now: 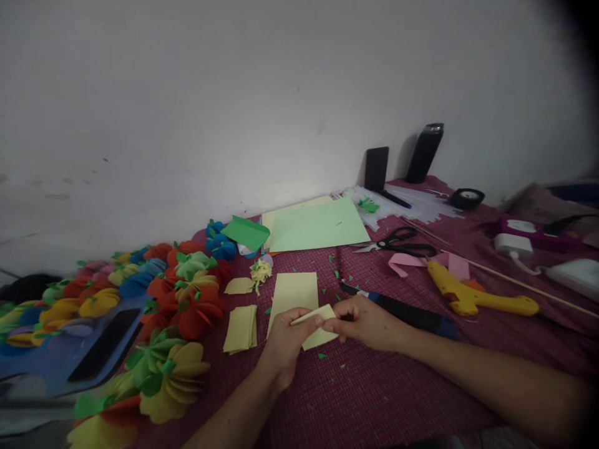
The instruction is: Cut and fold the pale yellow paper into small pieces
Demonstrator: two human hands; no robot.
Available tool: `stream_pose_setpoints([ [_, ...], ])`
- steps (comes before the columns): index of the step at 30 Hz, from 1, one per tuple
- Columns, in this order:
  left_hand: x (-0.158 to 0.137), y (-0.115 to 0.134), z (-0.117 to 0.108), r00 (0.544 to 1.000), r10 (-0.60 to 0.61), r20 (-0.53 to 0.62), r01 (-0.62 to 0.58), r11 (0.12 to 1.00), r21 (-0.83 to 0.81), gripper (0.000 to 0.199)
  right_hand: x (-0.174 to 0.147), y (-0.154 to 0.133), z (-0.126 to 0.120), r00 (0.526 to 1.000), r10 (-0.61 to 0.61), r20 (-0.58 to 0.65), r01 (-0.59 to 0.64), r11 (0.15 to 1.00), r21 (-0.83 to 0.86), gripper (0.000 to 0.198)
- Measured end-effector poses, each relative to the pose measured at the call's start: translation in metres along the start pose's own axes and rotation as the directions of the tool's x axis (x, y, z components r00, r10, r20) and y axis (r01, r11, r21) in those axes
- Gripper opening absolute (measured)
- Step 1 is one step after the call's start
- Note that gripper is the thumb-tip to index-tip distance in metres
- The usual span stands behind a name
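Between my two hands is a small folded piece of pale yellow paper [320,337]. My left hand [287,340] pinches its left side, thumb on top. On the right edge, my right hand [360,321] grips it between thumb and fingers. A larger yellow sheet [294,290] lies flat just behind my left hand. To the left sits a small stack of cut yellow pieces [239,329], with a rounded yellow cutout [238,286] and a frilled yellow paper bit [260,273] above it. A dark-handled cutter [412,312] rests beyond my right wrist.
Many colourful paper flowers [196,305] crowd the left side. Light green sheets [318,227] lie at the back by the wall. Scissors [393,242], a yellow glue gun [477,296], a long stick [524,285] and a power strip [538,231] are at right. A black bottle [423,156] stands behind.
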State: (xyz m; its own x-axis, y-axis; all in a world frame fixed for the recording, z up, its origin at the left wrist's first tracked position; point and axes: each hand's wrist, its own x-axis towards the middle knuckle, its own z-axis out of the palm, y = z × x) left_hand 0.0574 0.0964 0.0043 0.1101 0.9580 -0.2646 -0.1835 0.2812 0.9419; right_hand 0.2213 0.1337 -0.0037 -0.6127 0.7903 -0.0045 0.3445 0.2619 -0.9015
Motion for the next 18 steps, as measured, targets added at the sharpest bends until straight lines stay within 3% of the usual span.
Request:
stream_pose_setpoints([
  [8,-0.0011,0.0050,-0.0001,1.000,0.015,-0.006,-0.016,0.997,-0.074,0.027,-0.0009,-0.0062,-0.0027,1.000,0.011,0.001,-0.011,0.996,0.085,0.036],
  [15,-0.0019,0.0048,0.0001,0.998,0.049,-0.025,-0.050,0.998,-0.026,0.027,-0.0008,-0.0040,-0.0020,1.000,0.023,0.016,-0.024,0.996,0.089,0.037],
  [18,-0.0033,0.0045,0.0016,0.997,0.080,-0.020,-0.080,0.997,0.023,0.027,0.0002,-0.0030,-0.0020,0.999,0.001,-0.035,0.003,0.995,0.101,0.033],
])
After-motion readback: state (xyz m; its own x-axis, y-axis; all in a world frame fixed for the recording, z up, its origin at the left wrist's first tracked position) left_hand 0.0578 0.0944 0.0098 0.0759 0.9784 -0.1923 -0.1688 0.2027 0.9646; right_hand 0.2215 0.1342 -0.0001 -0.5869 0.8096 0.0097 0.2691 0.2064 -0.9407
